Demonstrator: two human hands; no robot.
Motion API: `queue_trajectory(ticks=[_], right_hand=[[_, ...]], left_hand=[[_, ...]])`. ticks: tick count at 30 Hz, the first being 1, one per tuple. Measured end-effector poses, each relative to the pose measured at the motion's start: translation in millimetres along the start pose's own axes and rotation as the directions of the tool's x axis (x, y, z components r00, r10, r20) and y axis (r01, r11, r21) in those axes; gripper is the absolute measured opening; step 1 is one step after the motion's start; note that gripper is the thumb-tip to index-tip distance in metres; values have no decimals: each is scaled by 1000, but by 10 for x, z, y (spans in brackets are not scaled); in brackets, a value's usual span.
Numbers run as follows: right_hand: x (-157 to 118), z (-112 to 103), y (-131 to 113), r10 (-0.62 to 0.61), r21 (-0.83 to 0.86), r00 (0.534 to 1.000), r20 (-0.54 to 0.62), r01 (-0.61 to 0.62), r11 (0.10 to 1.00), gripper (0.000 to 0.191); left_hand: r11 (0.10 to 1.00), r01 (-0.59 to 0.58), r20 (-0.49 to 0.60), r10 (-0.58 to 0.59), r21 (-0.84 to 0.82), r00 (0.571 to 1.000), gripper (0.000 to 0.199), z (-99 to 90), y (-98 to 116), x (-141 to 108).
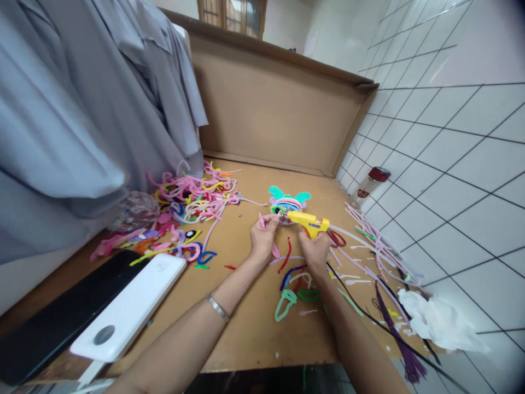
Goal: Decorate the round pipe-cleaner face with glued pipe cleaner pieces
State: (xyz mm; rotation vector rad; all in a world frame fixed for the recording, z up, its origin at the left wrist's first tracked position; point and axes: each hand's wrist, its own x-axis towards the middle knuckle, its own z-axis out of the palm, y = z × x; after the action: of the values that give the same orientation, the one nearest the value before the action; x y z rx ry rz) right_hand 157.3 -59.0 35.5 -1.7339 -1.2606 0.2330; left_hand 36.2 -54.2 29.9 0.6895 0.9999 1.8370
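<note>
Craft figure (293, 201): small, rounded and banded, with turquoise lobes on top; lies on the brown surface (229, 328), just beyond the hands.
Glue gun (305, 220): yellow; nozzle toward 9 o'clock, at the figure's front.
Right hand (315, 249): closed around the glue gun's handle.
Left hand (262, 238): fingertips pinched together at the figure's near side, with a pink strip (275, 250) in the hand.
6 o'clock of figure: loose fuzzy pieces (286, 304), green, blue and red.
9 o'clock: tangled heap (200, 194), mostly pink.
8 o'clock: white power bank (131, 306), cable attached.
Between 2 and 3 o'clock: red-capped bottle (369, 186).
4 o'clock: crumpled white tissue (441, 323).
12 o'clock: upright cardboard panel (274, 104).
</note>
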Motion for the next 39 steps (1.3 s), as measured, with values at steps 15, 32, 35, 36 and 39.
queue_trajectory(ticks=[15, 32, 35, 36, 39], right_hand=[[-26, -12, -38, -31, -35, 999, 6, 32, 999, 24], [22, -5, -7, 27, 3, 999, -25, -27, 1000, 25], [18, -8, -20, 25, 44, 1000, -11, -24, 999, 25], [8, -6, -27, 17, 32, 1000, -3, -17, 999, 25], [-17, 4, -38, -1, -10, 1000, 17, 1, 1000, 23]], left_hand=[[999, 34, 3, -34, -35, 999, 39, 9, 6, -10], [998, 41, 32, -39, -45, 999, 39, 10, -34, -23], [998, 45, 40, -42, -53, 998, 39, 13, -22, -27], [997, 50, 35, -48, -58, 998, 40, 13, -14, -28], [995, 71, 36, -68, -71, 997, 41, 13, 10, -31]])
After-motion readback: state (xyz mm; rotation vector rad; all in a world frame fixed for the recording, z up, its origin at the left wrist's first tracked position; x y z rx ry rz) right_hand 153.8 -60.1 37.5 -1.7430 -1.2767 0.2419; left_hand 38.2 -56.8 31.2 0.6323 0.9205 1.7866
